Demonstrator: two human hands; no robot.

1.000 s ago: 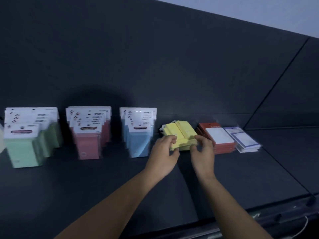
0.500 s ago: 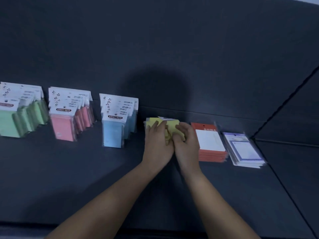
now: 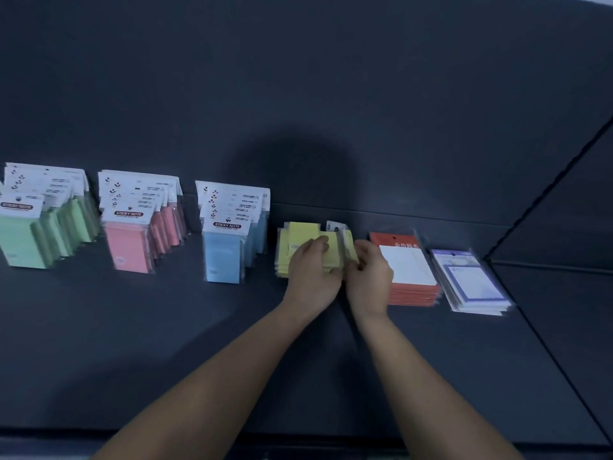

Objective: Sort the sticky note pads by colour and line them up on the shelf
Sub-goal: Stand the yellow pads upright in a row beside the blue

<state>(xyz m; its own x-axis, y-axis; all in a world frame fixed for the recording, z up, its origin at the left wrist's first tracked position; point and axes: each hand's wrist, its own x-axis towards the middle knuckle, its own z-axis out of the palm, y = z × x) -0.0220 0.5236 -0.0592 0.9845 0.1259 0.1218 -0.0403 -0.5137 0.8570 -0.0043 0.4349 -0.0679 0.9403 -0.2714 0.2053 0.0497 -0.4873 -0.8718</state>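
- Nearest the camera, two bare forearms reach up from the lower edge, across the dark shelf (image 3: 166,343), toward the middle of the row.
- The left hand (image 3: 313,268) lies on top of the yellow sticky note pads (image 3: 298,235), its fingers curled over the upper face and gripping the pile.
- The right hand (image 3: 368,277) is just beside it, fingers bent in a pinch on the pile's right edge. A packet or two seems tipped up on edge there, but blur hides the exact finger placement.
- The yellow pile lies flat and slightly fanned between the blue pads (image 3: 225,257) and the orange-red pads (image 3: 409,277). It appears to touch neither. A white header card (image 3: 335,226) pokes out at its far end.
- Handling, as a judgement: each pad is light and fairly stiff as a block. The glossy clear sleeves probably slide on one another, so a lift from the top alone would likely spill the pile.
- The better hold looks like a squeeze on the two long sides, gathering the packets square. The thin header card is a poor grip.
- To the right, the orange-red pads and the purple-bordered pads (image 3: 471,283) also lie in flat stacks, just beside each other.
- To the left, the blue, pink pads (image 3: 131,250) and green pads (image 3: 30,240) stand upright in rows running front to back, with "STICKY NOTE" headers facing forward.
- The yellow pile probably wants standing the same way.
- Farthest off is the dark back panel (image 3: 431,94), with a rounded shadow above the hands.
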